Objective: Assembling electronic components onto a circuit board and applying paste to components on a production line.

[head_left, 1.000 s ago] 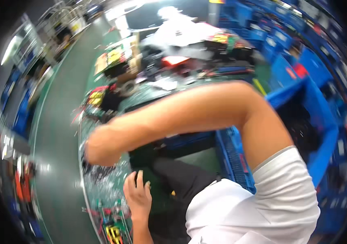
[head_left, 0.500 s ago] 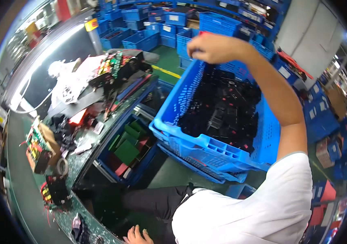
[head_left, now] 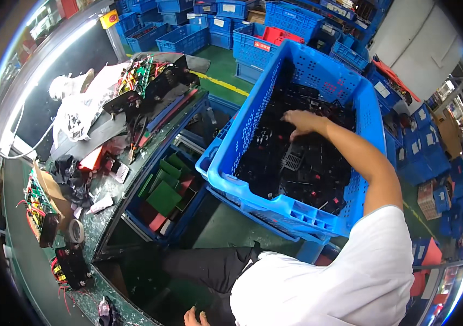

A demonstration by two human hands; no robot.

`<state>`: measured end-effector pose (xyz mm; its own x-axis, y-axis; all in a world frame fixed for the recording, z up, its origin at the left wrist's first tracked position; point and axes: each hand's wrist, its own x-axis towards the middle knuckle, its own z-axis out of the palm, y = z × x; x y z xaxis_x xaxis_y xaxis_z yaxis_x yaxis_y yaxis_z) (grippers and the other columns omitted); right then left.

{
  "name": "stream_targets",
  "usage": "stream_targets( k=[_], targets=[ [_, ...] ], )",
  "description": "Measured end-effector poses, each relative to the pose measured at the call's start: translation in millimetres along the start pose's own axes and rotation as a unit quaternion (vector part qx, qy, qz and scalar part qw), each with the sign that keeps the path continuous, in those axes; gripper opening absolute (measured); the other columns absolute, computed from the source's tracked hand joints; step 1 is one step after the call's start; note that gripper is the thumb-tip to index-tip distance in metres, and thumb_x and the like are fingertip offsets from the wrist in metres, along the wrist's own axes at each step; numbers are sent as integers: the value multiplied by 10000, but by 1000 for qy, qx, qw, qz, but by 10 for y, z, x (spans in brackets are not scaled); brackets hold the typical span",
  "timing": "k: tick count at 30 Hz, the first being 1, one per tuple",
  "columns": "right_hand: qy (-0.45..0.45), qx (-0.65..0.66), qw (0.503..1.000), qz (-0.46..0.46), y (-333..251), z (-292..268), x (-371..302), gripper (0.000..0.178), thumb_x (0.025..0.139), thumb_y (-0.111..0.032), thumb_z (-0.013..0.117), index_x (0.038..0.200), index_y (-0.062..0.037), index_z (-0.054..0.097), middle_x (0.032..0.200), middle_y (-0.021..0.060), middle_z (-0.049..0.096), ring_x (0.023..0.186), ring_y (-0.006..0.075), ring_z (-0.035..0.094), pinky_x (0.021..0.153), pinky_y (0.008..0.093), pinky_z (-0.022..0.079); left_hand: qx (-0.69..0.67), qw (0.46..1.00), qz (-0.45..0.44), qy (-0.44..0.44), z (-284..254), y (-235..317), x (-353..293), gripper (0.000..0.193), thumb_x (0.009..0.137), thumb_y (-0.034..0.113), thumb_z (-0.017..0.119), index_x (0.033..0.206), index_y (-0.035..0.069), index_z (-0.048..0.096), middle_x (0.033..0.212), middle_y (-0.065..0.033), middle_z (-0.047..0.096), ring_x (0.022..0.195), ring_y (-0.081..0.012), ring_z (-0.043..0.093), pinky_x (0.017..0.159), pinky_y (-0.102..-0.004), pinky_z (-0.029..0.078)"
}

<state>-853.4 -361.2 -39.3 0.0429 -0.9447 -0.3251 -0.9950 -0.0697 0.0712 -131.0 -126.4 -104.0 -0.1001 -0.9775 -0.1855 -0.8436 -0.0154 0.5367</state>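
My right hand point(head_left: 305, 121) reaches over a large blue plastic crate point(head_left: 291, 188) and hovers at or just above the black plastic parts point(head_left: 313, 163) heaped inside. Its thumb and fingers are apart, and no held thing shows; whether the fingertips touch the parts I cannot tell. A slotted grey-black piece point(head_left: 292, 161) lies on the heap just below that hand. At the lower edge, beside my dark trousers, only a few fingers of my left hand point(head_left: 195, 317) show. They are spread and hold nothing visible.
On the green workbench point(head_left: 99, 224) at left lie circuit board assemblies point(head_left: 142, 76), white plastic bags point(head_left: 74, 117) and a tape roll point(head_left: 76, 231). A bin of green boards point(head_left: 164, 198) stands under its edge. Blue crates point(head_left: 185, 43) line the back. A red crate point(head_left: 280, 36) sits behind mine.
My right hand has left the crate's far left rim and come down into the crate over the black parts. My left hand has shifted slightly right and lower. The view has tilted a little.
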Motion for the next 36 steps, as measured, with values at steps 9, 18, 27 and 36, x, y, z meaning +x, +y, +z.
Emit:
stream_targets(
  k=[9,18,27,36],
  targets=[
    [-48,-182,981,-39,-644,279,301,758,766,-367,762,1414,-75,501,1457,292,475,1221,400,583,1007,474,492,-11,997,-43,-67,126,-75,15,369,946,251,650,1212,-4,669,1167,-252,655,1075,-431,606,959,-476,482],
    [-68,-57,996,-20,-798,46,195,1014,753,-604,752,1565,-195,304,1540,260,358,1310,405,508,996,616,445,-10,995,-47,-89,110,-58,63,395,955,264,631,1241,-7,655,1190,-261,648,1089,-442,601,969,-476,479],
    [-51,-183,979,-72,-569,399,457,885,852,-623,612,1563,-200,297,1456,279,438,1186,412,588,957,578,475,-16,993,-57,-105,142,-99,42,400,953,259,630,1259,2,645,1213,-256,641,1126,-441,593,994,-471,470],
    [88,84,988,-99,-650,448,324,556,852,-312,686,1349,-100,554,1386,155,514,1142,380,603,931,479,522,-17,992,-54,-111,110,-68,41,407,954,260,627,1275,8,634,1230,-263,627,1130,-451,585,997,-473,468]
  ],
)
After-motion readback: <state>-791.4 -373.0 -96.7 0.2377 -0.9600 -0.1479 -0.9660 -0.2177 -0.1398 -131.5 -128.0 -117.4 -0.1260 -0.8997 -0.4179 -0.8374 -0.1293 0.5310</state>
